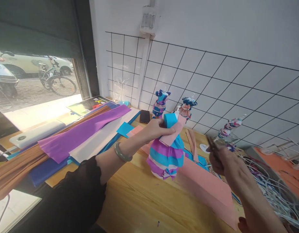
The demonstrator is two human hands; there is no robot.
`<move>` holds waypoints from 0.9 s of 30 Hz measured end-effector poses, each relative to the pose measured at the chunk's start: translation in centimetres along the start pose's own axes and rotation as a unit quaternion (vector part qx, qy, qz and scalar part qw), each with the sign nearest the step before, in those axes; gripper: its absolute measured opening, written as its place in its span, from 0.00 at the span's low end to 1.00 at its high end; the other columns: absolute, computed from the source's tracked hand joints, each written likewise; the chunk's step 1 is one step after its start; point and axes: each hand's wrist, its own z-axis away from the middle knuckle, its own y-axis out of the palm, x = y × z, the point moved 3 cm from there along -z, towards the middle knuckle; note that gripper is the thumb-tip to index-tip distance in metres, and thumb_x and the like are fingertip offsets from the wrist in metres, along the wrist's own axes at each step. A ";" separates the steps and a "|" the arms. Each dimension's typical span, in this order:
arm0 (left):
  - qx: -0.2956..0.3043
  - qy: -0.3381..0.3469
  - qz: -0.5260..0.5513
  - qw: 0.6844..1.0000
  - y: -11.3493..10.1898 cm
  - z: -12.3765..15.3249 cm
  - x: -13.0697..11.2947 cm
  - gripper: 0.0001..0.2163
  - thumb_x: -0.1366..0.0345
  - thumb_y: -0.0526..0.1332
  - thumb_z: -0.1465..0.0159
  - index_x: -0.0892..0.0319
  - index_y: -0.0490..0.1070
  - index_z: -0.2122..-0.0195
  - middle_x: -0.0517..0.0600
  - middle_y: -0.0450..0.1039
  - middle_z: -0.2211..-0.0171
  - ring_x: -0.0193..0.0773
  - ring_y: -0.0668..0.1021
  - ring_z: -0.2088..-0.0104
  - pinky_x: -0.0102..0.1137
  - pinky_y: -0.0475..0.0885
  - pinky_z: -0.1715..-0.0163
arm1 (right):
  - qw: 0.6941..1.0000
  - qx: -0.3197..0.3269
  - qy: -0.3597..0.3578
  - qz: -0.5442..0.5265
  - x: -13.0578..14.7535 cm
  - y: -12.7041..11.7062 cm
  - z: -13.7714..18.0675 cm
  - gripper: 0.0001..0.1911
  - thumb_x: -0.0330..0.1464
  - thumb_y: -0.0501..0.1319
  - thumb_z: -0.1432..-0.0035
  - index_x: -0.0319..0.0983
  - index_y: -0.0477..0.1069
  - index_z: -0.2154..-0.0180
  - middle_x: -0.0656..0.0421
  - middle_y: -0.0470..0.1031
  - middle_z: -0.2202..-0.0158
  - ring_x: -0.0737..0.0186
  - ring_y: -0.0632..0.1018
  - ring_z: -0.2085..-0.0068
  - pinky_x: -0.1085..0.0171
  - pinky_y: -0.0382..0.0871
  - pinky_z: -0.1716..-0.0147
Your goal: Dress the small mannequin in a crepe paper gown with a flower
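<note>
Our left hand [157,131], with a pale green bangle [122,152] around its wrist and a black gauzy sleeve [74,191] farther up the arm, is closed on a curled bright-blue paper strip [170,120] and a flat pale-pink paper strip [175,133], its thumb lying over the pink one. Both strips are at the top of a doll-like figure with a tiered skirt of purple, blue and pale bands [166,158], which stands near the middle of our wooden worktop [132,200]. Our right hand [223,158], well apart from the figure, is closed around a dark, narrow tool [213,145]; motion blur keeps us from telling exactly what it is. Between the figure and our right forearm lies a broad salmon-pink paper sheet [207,184]. Behind the figure we see a dark-blue and pink wrapped figure [160,105], a second one with a peach bow [186,108], and a black phone [144,116]. Long purple crepe paper [91,129] is spread to our left, beside a cream sheet [98,142]. On our right, a tangle of white cables [270,184] lies beyond the right hand, and black wire mesh [205,69] covers the wall.
</note>
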 end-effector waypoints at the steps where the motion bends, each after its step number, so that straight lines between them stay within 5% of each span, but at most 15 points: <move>1: -0.007 -0.002 -0.008 1.000 0.0 0.1 0.0 0.16 0.61 0.67 0.50 0.61 0.73 0.61 0.55 0.74 0.59 0.41 0.76 0.59 0.37 0.71 0.60 | 0.999 0.029 -0.040 0.022 1.5 0.5 0.7 0.23 0.51 0.46 0.41 0.40 0.68 0.64 0.59 0.67 0.77 0.63 0.67 0.77 0.66 0.59 0.79; 5: -0.028 -0.007 -0.031 0.999 0.0 0.2 0.1 0.14 0.61 0.66 0.49 0.60 0.73 0.62 0.53 0.74 0.61 0.40 0.75 0.61 0.34 0.70 0.63 | 0.977 0.030 -0.163 0.137 4.7 2.3 2.0 0.19 0.49 0.52 0.42 0.42 0.68 0.58 0.57 0.74 0.70 0.62 0.72 0.74 0.65 0.62 0.76; 12: -0.024 -0.041 0.006 0.999 -0.5 -0.5 1.2 0.09 0.61 0.65 0.51 0.60 0.70 0.74 0.46 0.70 0.74 0.33 0.71 0.71 0.28 0.64 0.73 | 0.916 -0.048 -0.283 0.282 4.7 3.6 1.7 0.17 0.44 0.53 0.40 0.41 0.66 0.55 0.55 0.74 0.71 0.60 0.74 0.73 0.65 0.61 0.76; 27: -0.043 -0.067 0.021 0.997 -0.1 -0.2 1.3 0.09 0.62 0.65 0.52 0.61 0.68 0.74 0.44 0.65 0.77 0.29 0.66 0.76 0.27 0.58 0.77 | 0.879 -0.109 -0.354 0.300 4.4 3.0 1.1 0.16 0.41 0.53 0.39 0.38 0.68 0.56 0.58 0.72 0.74 0.65 0.72 0.77 0.68 0.59 0.79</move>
